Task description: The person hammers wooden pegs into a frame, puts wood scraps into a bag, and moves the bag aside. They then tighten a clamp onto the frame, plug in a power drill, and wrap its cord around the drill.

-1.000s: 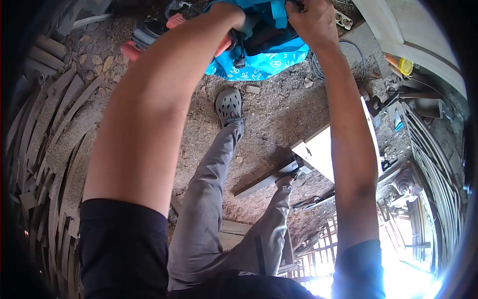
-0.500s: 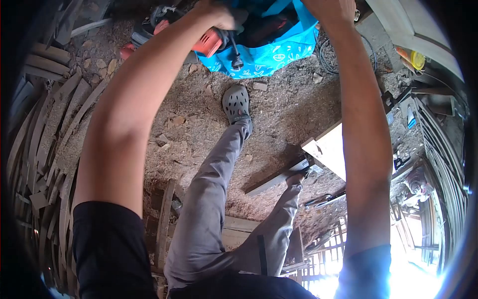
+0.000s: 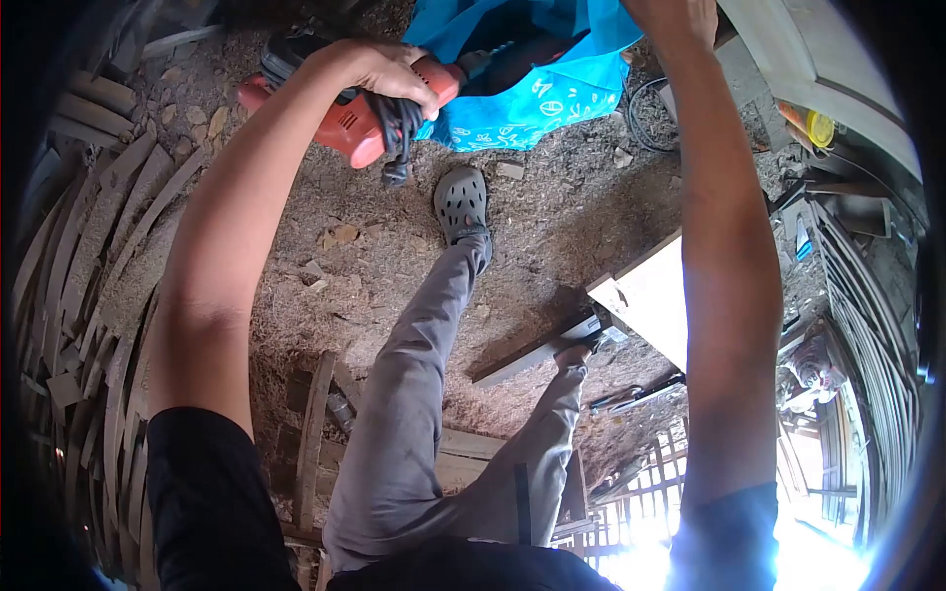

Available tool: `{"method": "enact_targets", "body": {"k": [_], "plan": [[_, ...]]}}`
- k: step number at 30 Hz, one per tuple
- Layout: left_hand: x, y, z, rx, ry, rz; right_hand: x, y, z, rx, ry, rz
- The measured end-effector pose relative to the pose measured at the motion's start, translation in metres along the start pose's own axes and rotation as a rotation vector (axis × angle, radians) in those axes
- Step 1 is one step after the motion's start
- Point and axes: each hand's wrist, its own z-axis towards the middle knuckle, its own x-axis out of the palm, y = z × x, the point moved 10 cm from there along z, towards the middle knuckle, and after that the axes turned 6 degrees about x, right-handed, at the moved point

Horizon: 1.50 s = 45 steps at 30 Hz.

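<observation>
My left hand (image 3: 399, 79) is wrapped round a red power tool (image 3: 360, 133) with a black cord bundled against it and the plug hanging down. The tool's front end, with a metal bit, points right over the opening of a blue bag (image 3: 552, 103) with white drawings. Something dark lies inside the bag. My right hand (image 3: 680, 20) is at the top edge of the view, beside the bag's upper right corner; its fingers are mostly cut off by the frame.
Another red and black tool (image 3: 254, 91) lies at the upper left. Curved wooden strips (image 3: 89, 246) are piled at the left. A saw (image 3: 537, 352) lies near my foot, beside a pale board (image 3: 650, 295). A grey clog (image 3: 461, 202) is on my other foot.
My left hand has moved down and left out of the bag's opening, with the red tool in it. The bag's mouth shows more. My right hand has shifted slightly right.
</observation>
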Motion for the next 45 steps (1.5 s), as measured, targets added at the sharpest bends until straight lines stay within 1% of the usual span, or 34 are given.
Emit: {"method": "enact_targets", "body": {"k": [2, 3, 4, 5, 6, 7, 8, 9, 10, 11, 13, 15, 16, 18, 19, 20, 22, 24, 26, 27, 28, 30, 31, 32, 34, 35, 36, 38, 39, 40, 42, 43, 44, 45], "plan": [[0.017, 0.007, 0.009, -0.096, 0.102, -0.255, -0.03, 0.021, -0.007, -0.228, -0.115, 0.408], [0.001, 0.01, 0.015, -0.107, -0.013, -0.028, -0.033, 0.026, -0.008, -0.233, -0.11, 0.412], [-0.005, 0.002, 0.013, -0.161, -0.012, 0.092, -0.041, 0.039, -0.011, -0.302, -0.068, 0.516], [-0.011, -0.006, 0.023, -0.117, -0.072, 0.191, -0.047, 0.05, -0.017, -0.368, -0.028, 0.617], [-0.017, -0.013, 0.034, -0.07, -0.132, 0.29, -0.049, 0.054, -0.023, -0.369, -0.025, 0.614], [-0.015, -0.004, 0.058, -0.067, -0.133, 0.288, -0.047, 0.061, -0.03, -0.4, -0.011, 0.57], [-0.006, 0.006, 0.09, -0.016, -0.093, 0.148, -0.046, 0.068, -0.037, -0.432, 0.002, 0.527], [0.003, 0.007, 0.108, 0.033, -0.053, 0.004, -0.043, 0.065, -0.038, -0.34, 0.051, 0.588], [-0.015, -0.059, 0.073, 0.243, 0.057, 0.187, -0.047, 0.082, -0.031, -0.341, 0.056, 0.59], [-0.024, -0.066, 0.076, 0.19, -0.001, 0.195, -0.021, 0.071, -0.011, 0.086, 0.286, 0.451], [-0.038, -0.07, 0.092, 0.095, -0.156, 0.229, 0.002, 0.034, -0.029, 0.511, 0.5, 0.289], [-0.052, -0.077, 0.103, 0.017, -0.301, 0.262, -0.048, 0.068, -0.05, -0.32, 0.112, 0.617], [-0.055, -0.073, 0.109, -0.021, -0.367, 0.267, -0.044, 0.067, -0.054, -0.325, 0.11, 0.612], [-0.061, -0.066, 0.114, -0.076, -0.48, 0.271, -0.04, 0.07, -0.055, -0.363, 0.162, 0.728], [-0.063, -0.063, 0.115, -0.089, -0.521, 0.268, -0.05, 0.075, -0.059, -0.463, 0.073, 0.702], [-0.064, -0.06, 0.116, -0.097, -0.554, 0.271, -0.052, 0.073, -0.06, -0.459, 0.068, 0.696], [-0.069, -0.054, 0.113, -0.096, -0.622, 0.266, -0.042, 0.066, -0.061, -0.24, 0.239, 0.598], [-0.07, -0.046, 0.105, -0.084, -0.705, 0.247, -0.038, 0.058, -0.064, -0.249, 0.198, 0.661], [-0.075, -0.04, 0.097, -0.064, -0.77, 0.225, -0.037, 0.045, -0.064, -0.189, 0.161, 0.678], [-0.078, -0.038, 0.092, -0.054, -0.816, 0.208, -0.055, 0.047, -0.069, -0.332, -0.045, 0.627], [-0.083, -0.035, 0.086, -0.036, -0.858, 0.192, -0.053, 0.043, -0.068, -0.334, -0.046, 0.633], [-0.087, -0.03, 0.066, 0.003, -0.933, 0.152, -0.049, 0.039, -0.068, -0.267, 0.022, 0.605], [-0.09, -0.026, 0.058, 0.022, -0.969, 0.137, -0.054, 0.044, -0.07, -0.311, -0.049, 0.618], [-0.09, -0.021, 0.048, 0.052, -0.995, 0.125, -0.056, 0.043, -0.068, -0.312, -0.055, 0.63], [-0.079, -0.013, 0.03, 0.095, -1.028, 0.097, -0.053, 0.04, -0.072, -0.284, 0.074, 0.646], [-0.071, -0.008, 0.021, 0.132, -1.046, 0.09, -0.058, 0.045, -0.075, -0.334, 0.074, 0.624], [-0.061, -0.004, 0.012, 0.169, -1.058, 0.093, -0.058, 0.043, -0.076, -0.335, 0.065, 0.629], [-0.032, -0.009, -0.005, 0.331, -1.037, 0.306, -0.049, 0.027, -0.073, -0.188, 0.056, 0.566], [-0.018, -0.014, -0.016, 0.398, -1.058, 0.533, -0.041, 0.013, -0.069, -0.052, 0.141, 0.534], [-0.011, -0.001, -0.016, 0.389, -1.061, 0.535, -0.045, 0.013, -0.067, -0.057, 0.143, 0.54], [-0.013, 0.05, -0.031, 0.244, -1.397, 0.225, -0.051, 0.003, -0.062, -0.005, 0.129, 0.645], [-0.004, 0.089, -0.019, 0.089, -1.428, -0.056, -0.024, -0.013, -0.062, 0.034, 0.204, 0.582], [0.003, 0.1, -0.003, 0.084, -1.431, -0.061, -0.024, -0.013, -0.062, 0.028, 0.207, 0.581], [0.027, 0.136, 0.043, -0.065, -1.137, -0.421, -0.027, -0.014, -0.063, 0.031, 0.181, 0.529]]}}
